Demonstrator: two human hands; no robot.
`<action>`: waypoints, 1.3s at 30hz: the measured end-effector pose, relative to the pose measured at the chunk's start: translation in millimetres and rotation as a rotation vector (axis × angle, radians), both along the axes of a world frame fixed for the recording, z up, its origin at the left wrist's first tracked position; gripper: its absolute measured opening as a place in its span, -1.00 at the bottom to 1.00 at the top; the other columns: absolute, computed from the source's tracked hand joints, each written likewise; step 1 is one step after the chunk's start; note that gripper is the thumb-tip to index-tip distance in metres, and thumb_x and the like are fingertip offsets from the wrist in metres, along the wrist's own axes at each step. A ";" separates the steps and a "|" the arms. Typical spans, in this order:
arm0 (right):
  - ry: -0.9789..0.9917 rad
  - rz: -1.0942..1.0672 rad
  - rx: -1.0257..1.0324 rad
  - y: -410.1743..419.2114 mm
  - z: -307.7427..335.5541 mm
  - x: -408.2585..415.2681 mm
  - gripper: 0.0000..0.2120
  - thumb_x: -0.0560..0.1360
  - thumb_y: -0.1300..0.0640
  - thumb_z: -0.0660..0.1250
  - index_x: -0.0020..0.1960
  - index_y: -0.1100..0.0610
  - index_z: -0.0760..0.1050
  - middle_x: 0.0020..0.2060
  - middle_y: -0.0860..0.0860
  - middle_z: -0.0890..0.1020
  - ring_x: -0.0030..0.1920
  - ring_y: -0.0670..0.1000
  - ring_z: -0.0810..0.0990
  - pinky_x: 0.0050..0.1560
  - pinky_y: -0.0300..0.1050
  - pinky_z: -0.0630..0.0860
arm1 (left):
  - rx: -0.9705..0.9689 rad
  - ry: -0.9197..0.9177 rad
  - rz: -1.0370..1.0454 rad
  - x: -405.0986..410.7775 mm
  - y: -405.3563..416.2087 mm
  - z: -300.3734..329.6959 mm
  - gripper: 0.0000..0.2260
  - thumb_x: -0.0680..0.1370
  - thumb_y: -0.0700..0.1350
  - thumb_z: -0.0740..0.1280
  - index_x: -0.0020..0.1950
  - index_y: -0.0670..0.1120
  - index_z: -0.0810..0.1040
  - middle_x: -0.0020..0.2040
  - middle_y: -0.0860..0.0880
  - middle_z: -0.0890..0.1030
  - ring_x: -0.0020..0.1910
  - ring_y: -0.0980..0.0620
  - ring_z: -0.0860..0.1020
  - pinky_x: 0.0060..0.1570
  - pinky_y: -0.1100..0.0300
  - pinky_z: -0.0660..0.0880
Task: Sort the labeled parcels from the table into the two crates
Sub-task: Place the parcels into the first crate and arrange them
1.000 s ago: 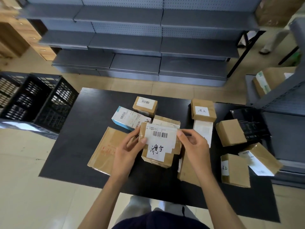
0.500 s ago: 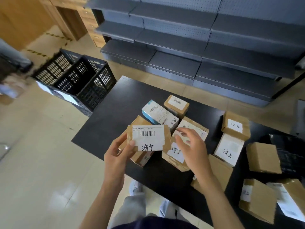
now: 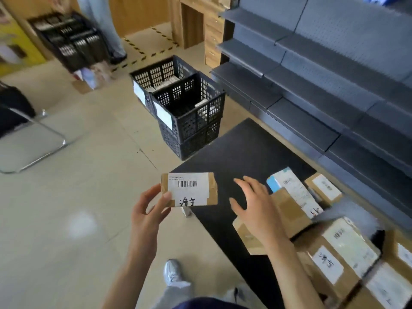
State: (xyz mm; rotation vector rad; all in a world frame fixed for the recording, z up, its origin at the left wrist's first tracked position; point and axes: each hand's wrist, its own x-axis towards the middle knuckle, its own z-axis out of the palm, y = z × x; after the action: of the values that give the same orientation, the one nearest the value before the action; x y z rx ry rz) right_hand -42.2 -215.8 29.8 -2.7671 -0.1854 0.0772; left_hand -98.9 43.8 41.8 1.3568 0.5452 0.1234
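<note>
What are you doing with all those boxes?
A person is sorting parcels into crates. The left hand pinches a small taped cardboard parcel with a barcode label and handwritten characters, holding it up off the edge of the black table. The right hand is open and hovers over the other parcels lying on the table. Two black crates stand on the floor beyond the table corner, and something pale already lies inside them.

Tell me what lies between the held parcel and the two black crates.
Head view: only bare floor and the black table's corner lie between the parcel and the crates.
</note>
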 end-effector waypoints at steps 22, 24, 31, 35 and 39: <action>0.075 0.208 0.092 295.2 -42.9 246.8 -0.51 0.60 -0.11 0.32 0.49 -0.04 0.38 0.40 -0.08 0.44 0.42 -0.01 0.38 0.30 0.01 0.49 | -0.055 0.077 0.264 183.1 286.1 -30.8 -0.50 0.36 0.15 0.54 0.25 0.02 0.65 0.25 -0.02 0.68 0.19 -0.09 0.68 0.22 -0.15 0.59; 0.081 0.207 0.104 315.3 -43.5 282.1 -0.52 0.59 -0.10 0.32 0.48 -0.04 0.39 0.39 -0.07 0.46 0.41 0.00 0.39 0.29 0.02 0.50 | -0.038 0.078 0.259 221.6 306.3 -25.7 -0.56 0.39 0.11 0.55 0.24 0.02 0.66 0.24 -0.03 0.68 0.22 -0.12 0.67 0.21 -0.14 0.60; 0.059 0.214 0.103 377.7 -32.5 385.8 -0.53 0.59 -0.09 0.31 0.47 -0.01 0.42 0.40 -0.09 0.46 0.40 -0.02 0.41 0.32 -0.03 0.49 | -0.013 0.052 0.220 338.8 366.8 -13.5 -0.70 0.56 -0.10 0.50 0.29 -0.05 0.62 0.24 -0.02 0.69 0.16 -0.06 0.69 0.25 -0.16 0.59; 0.058 0.200 0.105 416.2 -37.3 442.8 -0.57 0.59 -0.09 0.32 0.42 0.01 0.46 0.36 -0.10 0.48 0.38 -0.02 0.43 0.24 -0.01 0.54 | -0.018 0.088 0.209 398.2 406.3 -26.1 -0.64 0.50 -0.03 0.54 0.28 -0.02 0.63 0.24 -0.01 0.69 0.16 -0.06 0.69 0.25 -0.19 0.58; 0.093 0.182 0.029 458.9 -46.9 507.3 -0.57 0.62 -0.12 0.29 0.45 -0.02 0.44 0.42 -0.13 0.44 0.41 -0.05 0.38 0.21 0.00 0.56 | -0.048 0.098 0.189 469.6 455.0 -44.2 -0.62 0.48 -0.01 0.51 0.29 -0.02 0.63 0.24 -0.01 0.69 0.16 -0.06 0.69 0.26 -0.20 0.58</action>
State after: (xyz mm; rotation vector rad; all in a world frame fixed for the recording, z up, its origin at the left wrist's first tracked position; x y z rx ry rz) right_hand 465.1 243.1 -17.1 -2.7039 -0.4101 0.2479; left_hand 370.7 498.9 -2.4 1.2679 0.7550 0.1973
